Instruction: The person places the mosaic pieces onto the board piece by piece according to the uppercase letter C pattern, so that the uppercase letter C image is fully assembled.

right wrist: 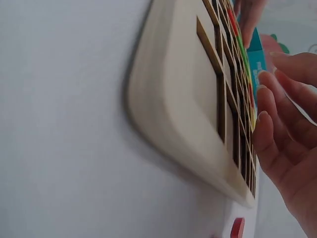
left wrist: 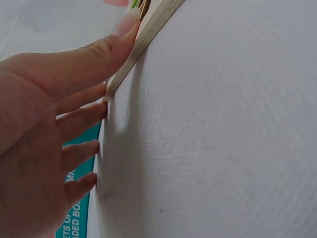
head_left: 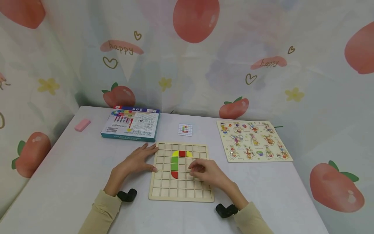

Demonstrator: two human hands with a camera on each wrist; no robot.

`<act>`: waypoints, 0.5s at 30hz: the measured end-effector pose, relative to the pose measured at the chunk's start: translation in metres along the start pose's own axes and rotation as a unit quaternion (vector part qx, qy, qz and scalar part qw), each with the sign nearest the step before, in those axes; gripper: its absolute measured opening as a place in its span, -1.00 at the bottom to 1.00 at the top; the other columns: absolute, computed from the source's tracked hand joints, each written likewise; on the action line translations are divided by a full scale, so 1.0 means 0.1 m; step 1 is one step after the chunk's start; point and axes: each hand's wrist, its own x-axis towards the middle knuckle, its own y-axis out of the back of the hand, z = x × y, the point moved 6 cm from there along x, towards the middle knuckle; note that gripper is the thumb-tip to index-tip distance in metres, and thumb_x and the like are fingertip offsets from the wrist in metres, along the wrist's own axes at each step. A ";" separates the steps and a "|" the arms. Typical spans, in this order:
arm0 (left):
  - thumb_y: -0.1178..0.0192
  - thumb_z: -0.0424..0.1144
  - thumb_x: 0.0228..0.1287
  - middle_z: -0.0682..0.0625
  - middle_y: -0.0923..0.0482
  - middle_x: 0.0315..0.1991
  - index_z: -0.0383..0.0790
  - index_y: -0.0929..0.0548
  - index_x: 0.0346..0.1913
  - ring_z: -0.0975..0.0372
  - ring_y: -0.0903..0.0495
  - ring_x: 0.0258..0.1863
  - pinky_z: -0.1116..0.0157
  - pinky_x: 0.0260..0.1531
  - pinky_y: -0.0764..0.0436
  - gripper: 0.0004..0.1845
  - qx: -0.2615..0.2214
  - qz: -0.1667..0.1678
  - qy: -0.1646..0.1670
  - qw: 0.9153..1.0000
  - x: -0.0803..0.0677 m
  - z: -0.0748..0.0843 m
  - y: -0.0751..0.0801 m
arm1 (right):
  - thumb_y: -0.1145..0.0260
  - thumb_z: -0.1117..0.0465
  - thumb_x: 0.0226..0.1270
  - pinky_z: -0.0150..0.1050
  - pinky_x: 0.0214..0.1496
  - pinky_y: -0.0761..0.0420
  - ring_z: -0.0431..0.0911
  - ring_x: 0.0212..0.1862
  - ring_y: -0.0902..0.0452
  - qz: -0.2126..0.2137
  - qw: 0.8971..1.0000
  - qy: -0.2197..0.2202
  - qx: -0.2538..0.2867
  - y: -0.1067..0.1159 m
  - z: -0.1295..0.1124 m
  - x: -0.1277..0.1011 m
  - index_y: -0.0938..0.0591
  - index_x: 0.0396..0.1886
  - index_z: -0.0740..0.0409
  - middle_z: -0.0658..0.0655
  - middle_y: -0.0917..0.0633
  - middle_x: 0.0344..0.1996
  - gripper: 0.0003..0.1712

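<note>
A wooden grid board (head_left: 181,199) lies flat on the white table, with coloured tiles set in its upper middle cells. Along the top of the pattern, a red square tile (head_left: 182,153) sits between two yellow rounded tiles (head_left: 189,154). Two green tiles (head_left: 174,167) run down the left side to a red rounded tile (head_left: 174,175). My left hand (head_left: 137,161) rests at the board's left edge, thumb and fingertips touching it. Over the board's right half hovers my right hand (head_left: 208,170), fingers loosely bent and thumb apart, with no piece showing between them.
Behind the board lies a small gridded card (head_left: 185,130) with a coloured pattern. A boxed set (head_left: 131,125) is at the back left, beside a pink block (head_left: 82,124). To the right lies a picture puzzle board (head_left: 254,141). A printed curtain (head_left: 187,74) hangs behind the table.
</note>
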 end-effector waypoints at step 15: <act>-0.56 0.03 0.07 -0.06 -0.10 0.65 -0.08 -0.32 0.58 -0.17 0.15 0.66 -0.32 0.54 0.01 0.01 0.001 0.005 -0.002 1.000 0.00 -0.01 0.00 | -0.47 0.18 0.33 -0.40 -0.28 -0.58 -0.24 -0.33 -0.53 0.036 0.999 -0.025 -0.031 0.27 0.19 -0.30 -0.74 -0.12 0.04 -0.14 -0.70 -0.35 -0.84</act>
